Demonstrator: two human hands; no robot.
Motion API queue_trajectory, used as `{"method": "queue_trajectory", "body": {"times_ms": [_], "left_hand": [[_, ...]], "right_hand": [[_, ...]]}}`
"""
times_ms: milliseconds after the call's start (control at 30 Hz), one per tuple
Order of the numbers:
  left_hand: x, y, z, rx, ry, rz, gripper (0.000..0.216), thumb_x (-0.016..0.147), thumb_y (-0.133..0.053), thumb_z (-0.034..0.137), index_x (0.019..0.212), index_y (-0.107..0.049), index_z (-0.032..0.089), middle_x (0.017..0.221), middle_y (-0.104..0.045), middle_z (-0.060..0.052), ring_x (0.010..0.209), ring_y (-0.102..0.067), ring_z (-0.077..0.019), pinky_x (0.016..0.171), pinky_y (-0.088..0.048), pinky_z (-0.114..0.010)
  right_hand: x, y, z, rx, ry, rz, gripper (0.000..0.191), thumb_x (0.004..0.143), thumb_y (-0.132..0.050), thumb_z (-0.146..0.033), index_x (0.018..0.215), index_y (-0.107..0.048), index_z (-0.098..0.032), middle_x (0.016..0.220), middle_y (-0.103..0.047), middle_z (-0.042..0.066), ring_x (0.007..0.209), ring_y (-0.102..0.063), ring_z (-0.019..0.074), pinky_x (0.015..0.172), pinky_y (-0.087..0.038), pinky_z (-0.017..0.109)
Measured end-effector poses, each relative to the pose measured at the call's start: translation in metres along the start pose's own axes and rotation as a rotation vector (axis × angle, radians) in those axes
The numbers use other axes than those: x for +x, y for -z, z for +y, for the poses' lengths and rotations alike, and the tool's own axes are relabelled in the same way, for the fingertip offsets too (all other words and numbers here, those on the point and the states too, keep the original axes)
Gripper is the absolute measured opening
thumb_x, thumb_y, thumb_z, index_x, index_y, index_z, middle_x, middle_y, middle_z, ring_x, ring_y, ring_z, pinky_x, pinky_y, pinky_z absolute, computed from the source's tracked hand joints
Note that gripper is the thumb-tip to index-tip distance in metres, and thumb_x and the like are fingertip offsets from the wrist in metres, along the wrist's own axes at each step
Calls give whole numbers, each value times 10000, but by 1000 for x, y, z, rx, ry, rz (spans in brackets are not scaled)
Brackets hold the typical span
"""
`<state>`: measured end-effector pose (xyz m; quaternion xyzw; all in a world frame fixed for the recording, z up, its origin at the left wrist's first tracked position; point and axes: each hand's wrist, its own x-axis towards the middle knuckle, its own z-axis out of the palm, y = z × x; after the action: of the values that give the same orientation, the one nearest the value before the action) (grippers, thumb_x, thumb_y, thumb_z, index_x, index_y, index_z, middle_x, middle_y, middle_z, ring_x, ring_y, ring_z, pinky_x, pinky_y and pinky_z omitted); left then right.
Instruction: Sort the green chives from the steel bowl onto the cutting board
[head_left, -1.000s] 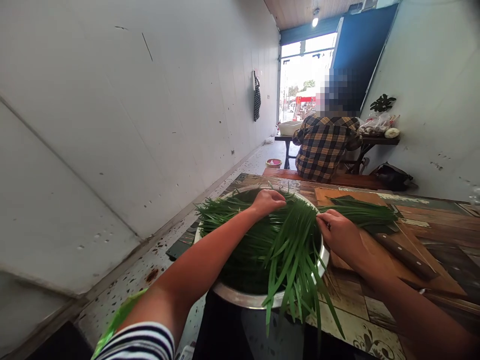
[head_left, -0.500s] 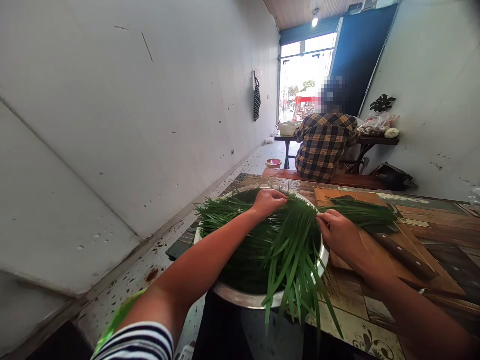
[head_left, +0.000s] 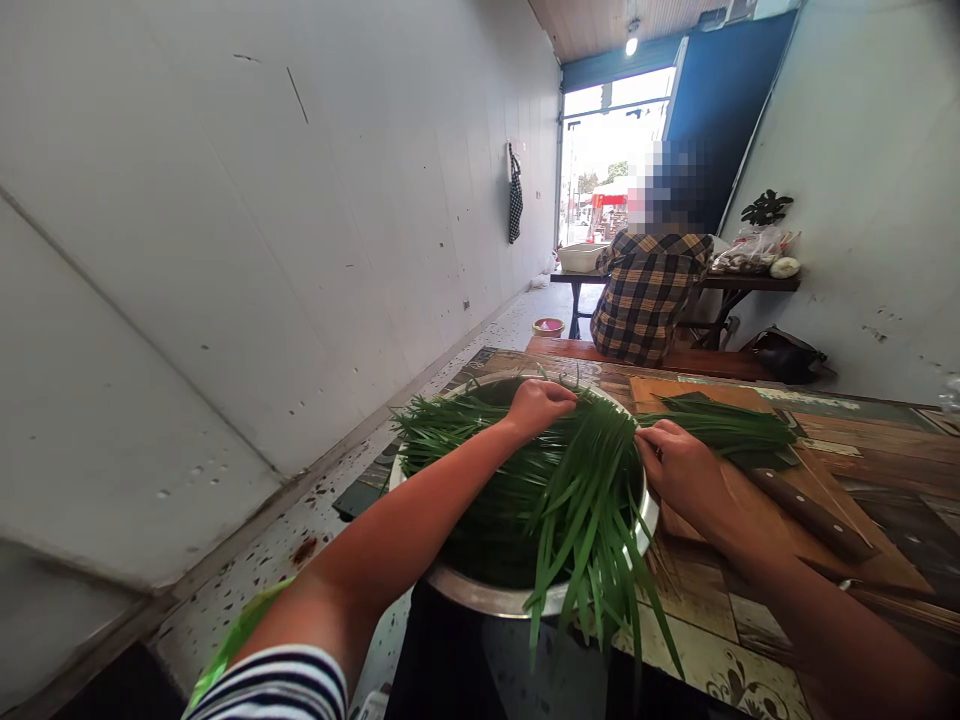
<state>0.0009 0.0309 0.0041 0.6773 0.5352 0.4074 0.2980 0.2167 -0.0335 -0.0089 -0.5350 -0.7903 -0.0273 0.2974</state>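
Note:
A wide metal bowl (head_left: 480,603) is heaped with long green garlic chives (head_left: 480,520). My left hand (head_left: 541,405) reaches across the bowl, thumb and fingers pinched at the far end of a row of chives. My right hand (head_left: 675,462) pinches the other end of that row near the bowl's right rim. Between my hands the chive ends lie side by side, and their leaves hang towards me over the near rim. Whether a thin stick runs through the row is too small to make out.
Right of the bowl, a wooden cutting board (head_left: 757,510) bears more chives (head_left: 727,428) and a dark-handled knife (head_left: 814,512). Thin sticks (head_left: 907,605) lie at the table's right. Beyond, a person in a plaid shirt (head_left: 651,295) sits at another table with a white tub (head_left: 580,258).
My hands and the chives keep almost the same position. The seated person's head and shoulders have shifted slightly.

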Motion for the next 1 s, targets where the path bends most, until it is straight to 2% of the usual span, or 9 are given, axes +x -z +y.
{"method": "queue_trajectory", "body": {"times_ms": [267, 367, 467, 633, 733, 867, 933, 1000], "left_hand": [[-1, -4, 1, 8, -29, -24, 231, 699, -646, 220, 898, -742, 153, 853, -732, -31, 798, -656, -139, 785, -506, -227], [-2, -2, 5, 16, -87, -126, 252, 706, -639, 209, 934, -736, 163, 910, -729, -29, 845, -655, -144, 821, -497, -231], [-1, 9, 12, 45, -112, -253, 258, 712, -635, 206, 948, -733, 169, 913, -729, -20, 851, -650, -145, 822, -489, -229], [9, 26, 0, 275, -63, -79, 185, 734, -612, 225, 850, -748, 180, 847, -722, -27, 836, -630, -159, 827, -464, -247], [11, 21, -10, 464, -83, -151, 120, 679, -675, 262, 764, -746, 214, 828, -712, -27, 877, -613, -192, 872, -432, -292], [7, 9, -10, 638, -103, -215, 112, 661, -689, 251, 755, -740, 216, 883, -701, -56, 938, -595, -242, 957, -360, -405], [5, 7, -6, 659, -100, -211, 121, 679, -663, 224, 773, -739, 217, 900, -698, -60, 946, -595, -243, 953, -363, -412], [5, 8, -5, 592, -85, -191, 135, 694, -645, 218, 792, -738, 216, 878, -702, -48, 918, -604, -218, 911, -403, -365]], "right_hand": [[0, -1, 2, 6, 10, -2, 300, 884, -396, -287, 810, -660, -165, 806, -628, 55, 705, -569, 147, 660, -403, 259], [0, -2, 2, 2, 15, 15, 308, 886, -387, -290, 803, -658, -169, 799, -632, 60, 709, -570, 149, 666, -407, 263], [0, -2, 2, 3, 11, 35, 305, 880, -391, -288, 803, -661, -170, 811, -641, 67, 718, -574, 156, 670, -409, 268], [0, -3, 2, -10, 1, 25, 288, 872, -409, -292, 812, -664, -173, 820, -645, 59, 709, -580, 158, 660, -407, 269], [0, -3, 3, -20, 4, 30, 286, 874, -407, -291, 832, -665, -175, 839, -654, 59, 719, -588, 158, 660, -407, 269], [0, -3, 2, -30, 10, 33, 294, 877, -403, -290, 843, -668, -168, 848, -657, 62, 739, -595, 166, 673, -411, 275], [0, -3, 2, -30, 8, 27, 290, 877, -406, -289, 847, -668, -165, 850, -655, 61, 745, -595, 167, 678, -413, 275], [0, -2, 2, -25, 7, 19, 287, 876, -408, -284, 839, -666, -164, 849, -652, 62, 751, -595, 167, 681, -413, 274]]}}
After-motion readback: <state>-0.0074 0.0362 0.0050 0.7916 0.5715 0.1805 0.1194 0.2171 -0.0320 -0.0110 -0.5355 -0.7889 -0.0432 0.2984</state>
